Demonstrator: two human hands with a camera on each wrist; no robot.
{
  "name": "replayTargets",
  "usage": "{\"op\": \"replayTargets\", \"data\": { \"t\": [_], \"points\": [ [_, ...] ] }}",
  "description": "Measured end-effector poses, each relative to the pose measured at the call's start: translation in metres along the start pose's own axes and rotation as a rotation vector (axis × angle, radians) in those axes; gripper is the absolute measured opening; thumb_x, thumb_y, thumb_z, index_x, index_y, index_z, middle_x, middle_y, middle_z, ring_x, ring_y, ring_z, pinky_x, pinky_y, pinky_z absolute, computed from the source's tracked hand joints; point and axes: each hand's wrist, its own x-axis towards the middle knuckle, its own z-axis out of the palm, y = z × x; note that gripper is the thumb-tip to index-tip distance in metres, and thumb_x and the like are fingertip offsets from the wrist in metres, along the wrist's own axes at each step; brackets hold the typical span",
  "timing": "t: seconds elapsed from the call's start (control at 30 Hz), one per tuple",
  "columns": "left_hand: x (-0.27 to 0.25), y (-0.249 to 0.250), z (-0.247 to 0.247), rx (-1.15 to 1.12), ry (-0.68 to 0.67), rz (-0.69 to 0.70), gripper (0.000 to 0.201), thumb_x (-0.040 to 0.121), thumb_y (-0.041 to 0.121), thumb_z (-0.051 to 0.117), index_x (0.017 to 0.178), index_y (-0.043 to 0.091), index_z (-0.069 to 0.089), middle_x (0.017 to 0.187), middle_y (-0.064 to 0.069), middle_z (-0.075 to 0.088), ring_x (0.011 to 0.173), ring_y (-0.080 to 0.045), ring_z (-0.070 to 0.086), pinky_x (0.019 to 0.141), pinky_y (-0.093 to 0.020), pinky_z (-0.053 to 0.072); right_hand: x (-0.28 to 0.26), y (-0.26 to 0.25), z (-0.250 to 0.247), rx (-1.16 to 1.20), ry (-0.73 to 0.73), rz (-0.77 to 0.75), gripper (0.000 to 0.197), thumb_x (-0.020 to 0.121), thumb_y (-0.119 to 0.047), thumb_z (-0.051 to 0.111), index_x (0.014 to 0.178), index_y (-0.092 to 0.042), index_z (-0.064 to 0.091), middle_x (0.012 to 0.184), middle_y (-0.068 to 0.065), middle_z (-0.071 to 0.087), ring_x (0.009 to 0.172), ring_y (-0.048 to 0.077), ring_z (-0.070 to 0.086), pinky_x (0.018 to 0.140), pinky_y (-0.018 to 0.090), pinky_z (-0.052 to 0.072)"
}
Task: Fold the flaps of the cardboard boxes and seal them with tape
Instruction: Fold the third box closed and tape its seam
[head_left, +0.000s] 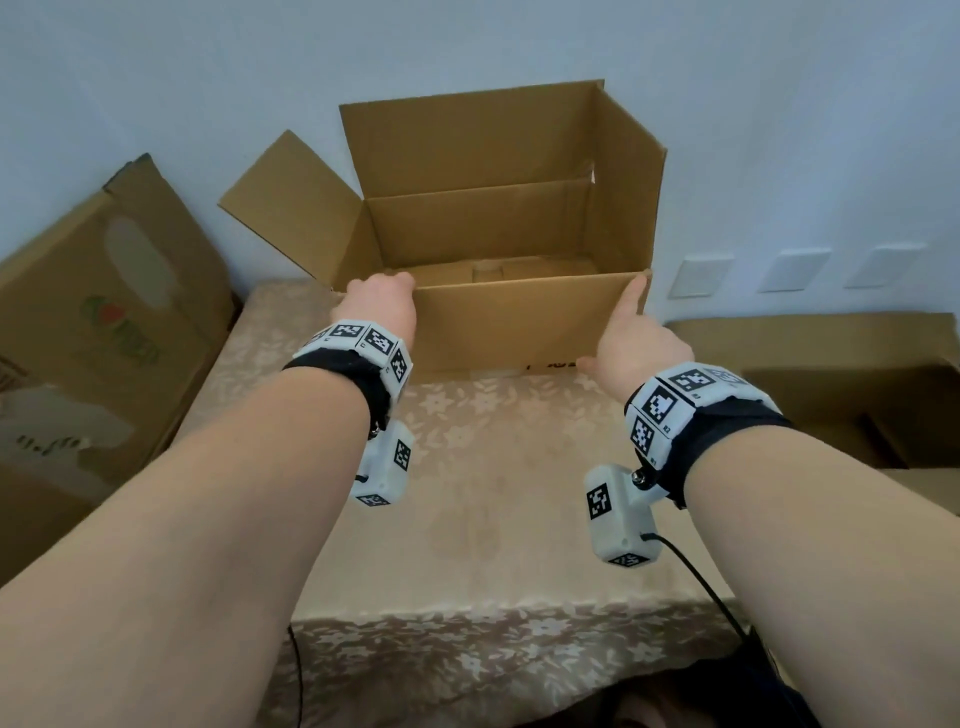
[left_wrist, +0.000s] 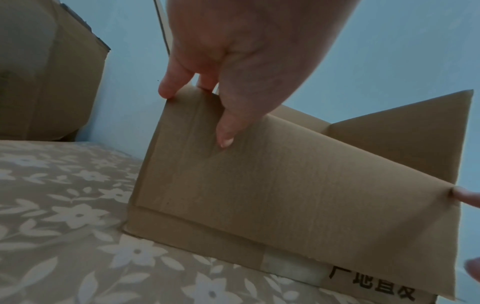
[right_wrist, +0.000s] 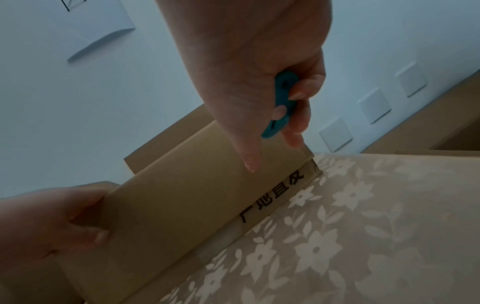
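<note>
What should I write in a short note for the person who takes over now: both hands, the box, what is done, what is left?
Left hand: grips the near flap of the open box at its left corner.
Right hand: holds a small teal tool in curled fingers, index finger on the flap's right corner.
Box stands on the floral cloth; the other three flaps stand open.
Done: tape shows at the bottom edge.
Left: fold all top flaps, tape them. No tape roll in view.
</note>
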Motion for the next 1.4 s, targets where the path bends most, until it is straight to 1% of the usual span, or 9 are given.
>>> {"op": "replayTargets", "data": {
  "t": [0.13, 0.27, 0.37, 0.43, 0.63, 0.83, 1.1, 1.23, 1.4],
  "points": [
    [0.007, -0.005, 0.007, -0.045, 0.017, 0.006, 0.045, 0.083, -0.008, 0.037, 0.124, 0.012, 0.043, 0.118, -0.018, 0.044, 0.12, -0.037, 0.037, 0.099, -0.052, 0.04, -0.001, -0.002, 0.006, 0.024, 0.039, -0.014, 0.096, 0.092, -0.028, 0.058, 0.149, -0.007, -0.017, 0.108, 0.011, 0.063, 0.075, 0.025, 0.051, 0.062, 0.034, 0.037],
    [-0.007, -0.021, 0.02, -0.256, 0.124, 0.066, 0.065, 0.088, -0.003, 0.047, 0.145, 0.023, 0.028, 0.147, -0.016, 0.022, 0.14, -0.032, 0.015, 0.111, -0.052, 0.027, -0.011, -0.006, 0.003, 0.121, 0.079, -0.014, 0.075, 0.093, -0.027, 0.051, 0.15, -0.006, 0.007, 0.112, 0.011, 0.062, 0.091, 0.031, 0.061, 0.065, 0.033, 0.039],
    [-0.03, -0.039, 0.023, -0.396, 0.188, 0.045, 0.075, 0.092, 0.018, 0.056, 0.151, 0.024, 0.01, 0.155, -0.013, 0.007, 0.144, -0.03, 0.006, 0.116, -0.045, 0.019, -0.025, -0.01, 0.003, 0.186, 0.086, -0.043, 0.041, 0.091, -0.019, 0.049, 0.126, -0.007, 0.033, 0.088, 0.007, 0.055, 0.068, 0.025, 0.052, 0.056, 0.031, 0.038],
    [-0.048, -0.055, 0.025, -0.432, 0.196, -0.009, 0.081, 0.091, 0.028, 0.058, 0.151, 0.022, 0.005, 0.155, -0.014, 0.007, 0.144, -0.031, 0.008, 0.116, -0.044, 0.015, -0.041, -0.014, 0.003, 0.24, 0.039, -0.07, 0.026, 0.089, -0.015, 0.049, 0.11, -0.011, 0.036, 0.082, 0.005, 0.049, 0.07, 0.026, 0.052, 0.059, 0.034, 0.041],
    [-0.108, -0.114, 0.028, -0.173, -0.103, -0.27, 0.058, 0.09, 0.035, 0.054, 0.141, 0.013, 0.035, 0.144, -0.017, 0.029, 0.132, -0.035, 0.031, 0.106, -0.045, 0.033, -0.09, -0.04, 0.013, 0.189, -0.183, -0.172, 0.024, 0.088, -0.007, 0.049, 0.111, -0.007, 0.057, 0.098, 0.011, 0.056, 0.082, 0.026, 0.052, 0.068, 0.028, 0.043],
    [-0.159, -0.171, 0.034, -0.106, -0.359, -0.471, 0.066, 0.087, 0.039, 0.062, 0.141, 0.013, 0.036, 0.141, -0.017, 0.028, 0.123, -0.035, 0.043, 0.1, -0.04, 0.04, -0.136, -0.068, 0.03, 0.146, -0.251, -0.294, 0.026, 0.088, -0.003, 0.046, 0.109, -0.005, 0.062, 0.11, 0.015, 0.061, 0.089, 0.027, 0.059, 0.072, 0.029, 0.05],
    [-0.175, -0.201, 0.054, -0.101, -0.459, -0.426, 0.08, 0.086, 0.019, 0.062, 0.151, 0.021, 0.016, 0.148, -0.013, 0.034, 0.124, -0.032, 0.048, 0.097, -0.041, 0.047, -0.156, -0.088, 0.055, 0.104, -0.293, -0.361, 0.037, 0.092, -0.008, 0.049, 0.127, -0.016, 0.058, 0.128, 0.009, 0.056, 0.108, 0.025, 0.058, 0.083, 0.028, 0.049],
    [-0.175, -0.203, 0.055, -0.155, -0.358, -0.311, 0.065, 0.089, -0.003, 0.04, 0.149, 0.019, 0.027, 0.145, -0.012, 0.042, 0.124, -0.03, 0.049, 0.098, -0.038, 0.046, -0.157, -0.096, 0.058, 0.074, -0.3, -0.392, 0.038, 0.091, -0.006, 0.048, 0.125, -0.017, 0.06, 0.129, 0.009, 0.057, 0.107, 0.025, 0.059, 0.081, 0.027, 0.049],
    [-0.175, -0.184, 0.049, -0.308, -0.234, -0.051, 0.066, 0.084, 0.0, 0.055, 0.144, 0.024, 0.038, 0.122, -0.012, 0.06, 0.108, -0.03, 0.058, 0.085, -0.037, 0.051, -0.16, -0.111, 0.06, 0.089, -0.28, -0.445, 0.038, 0.09, -0.007, 0.053, 0.126, -0.018, 0.061, 0.128, 0.006, 0.058, 0.112, 0.023, 0.057, 0.091, 0.028, 0.048]
  ]
}}
